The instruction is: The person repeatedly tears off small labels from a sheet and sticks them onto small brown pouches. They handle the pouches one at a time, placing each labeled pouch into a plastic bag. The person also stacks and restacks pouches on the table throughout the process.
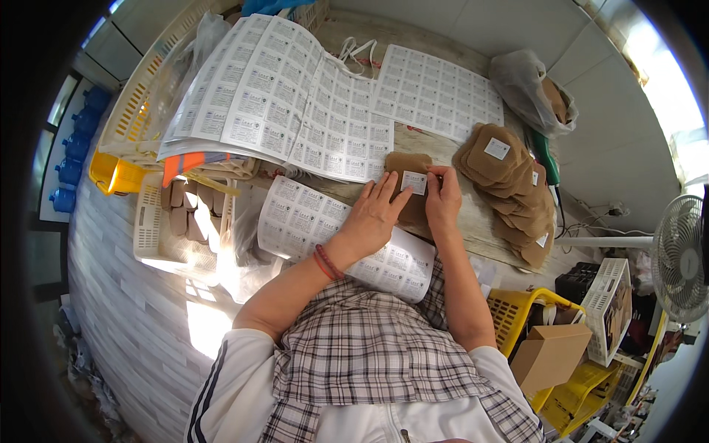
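Observation:
A brown rounded pad [408,162] lies on the table in front of me, with a small white printed label [414,182] on its face. My left hand [373,218] reaches over the pad from the left, fingers stretched out and fingertips on the label's left side. At the label's right edge, my right hand [444,201] has its thumb and fingers drawn together; whatever is between them is hidden. Under my left wrist, a curved sheet of printed labels [295,214] rests across the table's near edge and my lap.
Stacked label sheets [266,96] cover the table's left, with another label sheet [443,88] at the back. Piled brown pads [509,192], some labelled, lie right, near a plastic bag [524,85] and a green-handled tool [545,156]. Crates [148,229] and a fan [678,258] flank the table.

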{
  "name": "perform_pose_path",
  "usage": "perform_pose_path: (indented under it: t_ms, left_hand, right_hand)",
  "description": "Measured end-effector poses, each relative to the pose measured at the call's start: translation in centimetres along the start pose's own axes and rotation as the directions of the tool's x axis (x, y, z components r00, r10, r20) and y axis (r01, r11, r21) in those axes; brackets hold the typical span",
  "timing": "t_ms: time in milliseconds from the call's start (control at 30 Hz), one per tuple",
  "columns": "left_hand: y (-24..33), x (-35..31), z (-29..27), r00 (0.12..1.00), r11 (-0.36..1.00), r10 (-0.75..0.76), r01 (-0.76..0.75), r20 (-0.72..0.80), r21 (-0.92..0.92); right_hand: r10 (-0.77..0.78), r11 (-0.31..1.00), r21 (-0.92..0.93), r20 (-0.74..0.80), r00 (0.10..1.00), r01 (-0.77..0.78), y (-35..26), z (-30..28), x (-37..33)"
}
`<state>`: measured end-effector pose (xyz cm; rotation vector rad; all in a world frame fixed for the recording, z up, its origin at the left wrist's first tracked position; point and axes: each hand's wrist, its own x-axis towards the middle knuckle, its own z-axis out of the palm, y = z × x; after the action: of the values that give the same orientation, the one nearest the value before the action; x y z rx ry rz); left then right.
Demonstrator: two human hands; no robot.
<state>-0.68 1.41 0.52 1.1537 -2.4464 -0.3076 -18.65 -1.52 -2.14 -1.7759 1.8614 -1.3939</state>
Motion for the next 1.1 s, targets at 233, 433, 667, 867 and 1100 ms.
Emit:
perform_pose_path:
  t_ms: [233, 433, 667, 867, 1100]
  left_hand:
    - [-0.2, 0.0, 0.5, 1.000, 1.000, 0.000, -0.001, 0.011, 0.012]
    - [-0.7, -0.2, 0.5, 1.000, 0.999, 0.005, -0.005, 0.014, -0.043]
    - [-1.1, -1.5, -3.5, 0.996, 0.980, -0.082, 0.076, -0.025, -0.184]
    - [-3.1, -5.2, -6.3, 0.981, 0.976, -0.138, 0.158, 0.135, -0.149]
    - [-2.8, -6.5, -7.2, 0.891, 0.877, -0.291, 0.394, 0.349, -0.276]
  right_hand:
    - [0.039, 0.999, -0.005, -0.132, 0.990, -0.041, -3.1, -6.4, 3.3]
    - [-0.212, 0.804, -0.595, -0.310, 0.927, -0.015, -2.5, -12.4, 7.9]
    - [0.002, 0.981, -0.171, 0.466, 0.885, 0.087, -7.8, -4.8, -5.8]
    - [0.027, 0.994, -0.107, 0.462, 0.886, 0.026, -7.6, -3.9, -8.1]
    - [-0.075, 0.985, -0.106, 0.463, 0.883, 0.139, -8.3, -4.7, -8.5]
